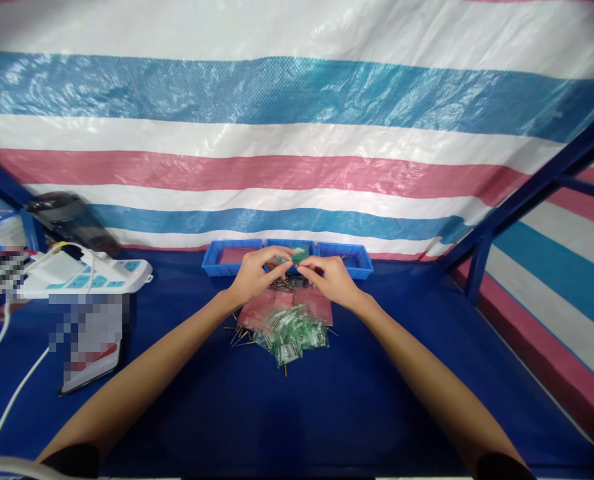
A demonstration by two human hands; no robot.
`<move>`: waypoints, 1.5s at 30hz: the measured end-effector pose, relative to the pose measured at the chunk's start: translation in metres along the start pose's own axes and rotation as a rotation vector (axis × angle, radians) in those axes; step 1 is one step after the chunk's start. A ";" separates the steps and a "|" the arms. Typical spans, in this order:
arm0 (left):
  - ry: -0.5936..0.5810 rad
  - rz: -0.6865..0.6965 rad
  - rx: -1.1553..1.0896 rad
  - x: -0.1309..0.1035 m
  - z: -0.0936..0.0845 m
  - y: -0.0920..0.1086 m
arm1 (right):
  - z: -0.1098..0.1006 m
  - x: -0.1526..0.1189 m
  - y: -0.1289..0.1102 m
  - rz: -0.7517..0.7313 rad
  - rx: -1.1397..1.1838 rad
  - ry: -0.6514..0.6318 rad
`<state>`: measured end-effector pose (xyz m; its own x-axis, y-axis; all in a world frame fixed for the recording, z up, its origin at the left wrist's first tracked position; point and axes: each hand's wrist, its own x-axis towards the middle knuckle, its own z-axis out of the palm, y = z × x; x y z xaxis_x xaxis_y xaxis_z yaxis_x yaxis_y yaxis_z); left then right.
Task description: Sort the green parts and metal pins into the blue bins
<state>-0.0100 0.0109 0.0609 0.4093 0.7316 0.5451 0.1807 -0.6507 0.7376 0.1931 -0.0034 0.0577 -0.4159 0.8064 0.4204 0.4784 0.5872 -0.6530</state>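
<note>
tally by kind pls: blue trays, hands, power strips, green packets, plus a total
Blue trays: 3
Hands: 2
Power strip: 1
Total: 6, leaving out the green packets, too jumbled to count

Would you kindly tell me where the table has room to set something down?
Bare table shows between the right forearm and the blue frame, and between both forearms, nearer than the green bags. It is crowded around the left hand and right hand, with bags, metal pieces and blue trays, and at left near the power strip.
</note>
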 end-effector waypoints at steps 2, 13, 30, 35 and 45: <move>0.033 -0.033 -0.051 -0.001 0.000 0.000 | -0.001 0.000 0.000 0.003 -0.024 0.018; 0.134 -0.065 -0.061 0.003 -0.004 -0.003 | 0.000 0.001 -0.001 0.016 -0.022 0.020; -0.103 -0.109 0.029 0.002 -0.001 -0.006 | 0.000 0.000 -0.002 -0.003 0.016 0.021; -0.100 -0.136 -0.006 0.002 -0.001 -0.006 | 0.001 0.000 -0.001 -0.004 0.011 0.013; -0.071 -0.104 0.066 0.005 -0.004 -0.003 | -0.003 0.000 0.000 0.016 0.046 0.123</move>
<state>-0.0122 0.0178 0.0633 0.4469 0.7814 0.4356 0.2828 -0.5853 0.7599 0.1958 -0.0033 0.0595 -0.3092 0.8199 0.4818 0.4469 0.5725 -0.6874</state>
